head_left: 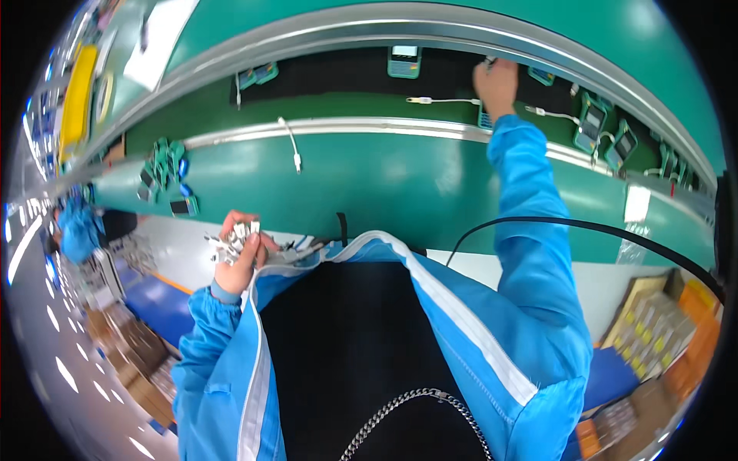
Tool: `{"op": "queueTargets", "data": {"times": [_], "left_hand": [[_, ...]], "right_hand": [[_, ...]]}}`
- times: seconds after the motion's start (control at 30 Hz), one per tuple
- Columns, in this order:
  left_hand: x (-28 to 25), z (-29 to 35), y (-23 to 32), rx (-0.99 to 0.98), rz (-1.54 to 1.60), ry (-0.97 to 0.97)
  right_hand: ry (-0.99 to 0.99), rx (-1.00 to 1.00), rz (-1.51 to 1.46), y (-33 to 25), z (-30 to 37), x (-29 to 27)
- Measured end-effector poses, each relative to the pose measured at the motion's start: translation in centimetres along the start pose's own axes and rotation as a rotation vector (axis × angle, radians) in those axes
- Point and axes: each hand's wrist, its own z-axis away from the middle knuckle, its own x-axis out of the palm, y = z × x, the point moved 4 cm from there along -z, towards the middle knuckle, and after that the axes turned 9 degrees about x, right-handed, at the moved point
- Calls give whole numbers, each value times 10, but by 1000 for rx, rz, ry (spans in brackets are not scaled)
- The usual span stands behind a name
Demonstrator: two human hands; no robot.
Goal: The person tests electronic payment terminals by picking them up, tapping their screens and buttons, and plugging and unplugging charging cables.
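Observation:
In my left hand (244, 257), held low near the bench's front edge, the fingers are closed round a bunch of white cable connectors (231, 244). My right hand (497, 83) reaches far across onto the dark belt (330, 73). Its fingers are curled at the belt's far side, with a small piece between them too blurred to name. Under my right wrist a teal handheld device (484, 119) is partly hidden. A white cable (442, 100) lies on the belt, running left from my right hand. Another teal device with a lit screen (404, 63) sits farther left.
Several teal devices with white cables (592, 123) lie along the belt at right. A white cable (292, 146) hangs over the near rail. Teal devices with coiled straps (164, 169) are on the green bench at left. A black cable (584, 221) arches across my right sleeve. Another person (79, 229) is at far left.

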Motion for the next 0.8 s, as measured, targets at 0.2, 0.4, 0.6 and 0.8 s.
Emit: {"op": "queueTargets", "data": {"times": [0.2,0.4,0.6,0.8], "left_hand": [[-51,7,-18,103,61,111],[-178,32,-64,32,89,327],[-313,23,-117,-15,355,327],[-361,-13,-76,60,223,225]], "right_hand": [[-274,187,-95,-123,39,127],[-223,562,128,-153,32,130],[-284,107,-311,-341,153,117],[-657,194,-734,-602,304,66]]}}
